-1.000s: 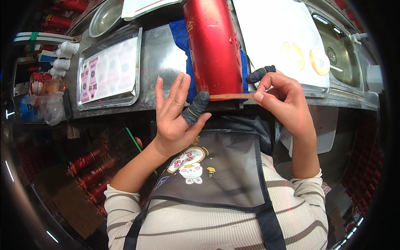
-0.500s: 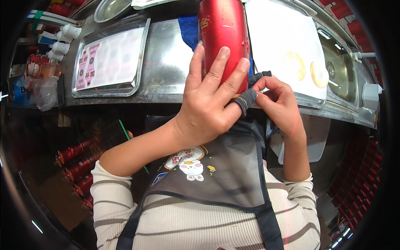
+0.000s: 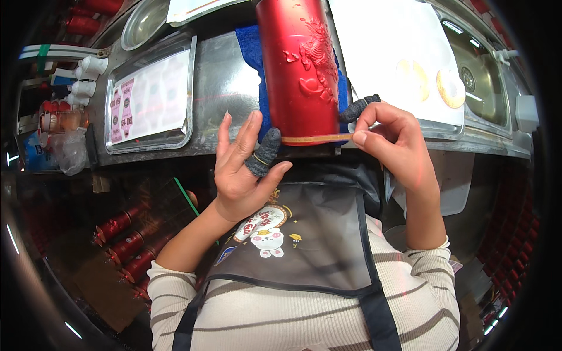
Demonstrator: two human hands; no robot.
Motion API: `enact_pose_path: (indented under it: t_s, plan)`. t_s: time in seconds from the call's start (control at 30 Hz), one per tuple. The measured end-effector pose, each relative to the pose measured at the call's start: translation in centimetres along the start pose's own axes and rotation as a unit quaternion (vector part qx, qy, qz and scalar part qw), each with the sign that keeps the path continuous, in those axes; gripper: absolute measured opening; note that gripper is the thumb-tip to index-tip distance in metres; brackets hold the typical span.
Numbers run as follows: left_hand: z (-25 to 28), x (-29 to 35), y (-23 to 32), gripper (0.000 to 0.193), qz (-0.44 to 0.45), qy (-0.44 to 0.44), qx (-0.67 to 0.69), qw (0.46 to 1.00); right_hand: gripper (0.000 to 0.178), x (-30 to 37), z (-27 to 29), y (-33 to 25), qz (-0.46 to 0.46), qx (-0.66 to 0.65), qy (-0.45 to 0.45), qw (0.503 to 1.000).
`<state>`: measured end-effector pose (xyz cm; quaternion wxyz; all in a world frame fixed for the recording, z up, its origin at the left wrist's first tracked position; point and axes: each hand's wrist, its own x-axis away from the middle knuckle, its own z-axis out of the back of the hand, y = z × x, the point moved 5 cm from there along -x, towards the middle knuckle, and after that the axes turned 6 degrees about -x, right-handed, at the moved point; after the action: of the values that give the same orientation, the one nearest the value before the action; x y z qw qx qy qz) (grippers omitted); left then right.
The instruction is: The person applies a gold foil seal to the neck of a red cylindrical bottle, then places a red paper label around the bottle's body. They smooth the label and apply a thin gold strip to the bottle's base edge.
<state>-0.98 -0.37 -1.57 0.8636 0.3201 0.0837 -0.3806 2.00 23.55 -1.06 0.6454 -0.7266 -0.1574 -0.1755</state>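
A glossy red cylinder (image 3: 301, 64) with an embossed dragon lies on a blue cloth (image 3: 250, 47) on the metal counter. A thin golden strip (image 3: 319, 140) runs across the cylinder's near end and stretches out to its right. My right hand (image 3: 395, 137) pinches the strip's free end between thumb and a finger. Its forefinger wears a dark fabric finger sleeve (image 3: 360, 109). Left of the cylinder, my left hand (image 3: 240, 167) is open with fingers spread. Another dark sleeve (image 3: 263, 153) covers its forefinger, which is at the strip's left end; whether it touches is hard to tell.
A shallow tray (image 3: 188, 99) with pink-printed sheets stands at the left. White sheets with golden round prints (image 3: 374, 52) lie to the right, beside a metal sink (image 3: 477, 76). A metal bowl (image 3: 143, 26) sits at the back. Several red cylinders (image 3: 126, 245) are below at lower left.
The red cylinder has turned, bringing the dragon into view. My left hand has come off its top to the left side. The golden strip now shows, drawn out toward my right hand.
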Motion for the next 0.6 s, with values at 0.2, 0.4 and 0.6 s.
enact_pose_path:
  t_s: [0.2,0.4,0.6]
  plan:
    - [0.5,-1.8,1.1,0.045,-0.061,-0.01,-0.034,0.998,0.009,-0.4,0.0,0.9,-0.01,-0.01,0.003,1.0]
    - [0.7,-4.6,3.4,0.017,-0.143,0.01,-0.108,0.984,0.007,-0.6,-0.2,1.2,-0.016,-0.005,0.0,1.0]
    - [-1.3,-6.0,3.4,0.017,-0.152,0.044,-0.102,0.982,0.005,-0.7,-0.3,1.6,0.014,0.01,0.002,1.0]
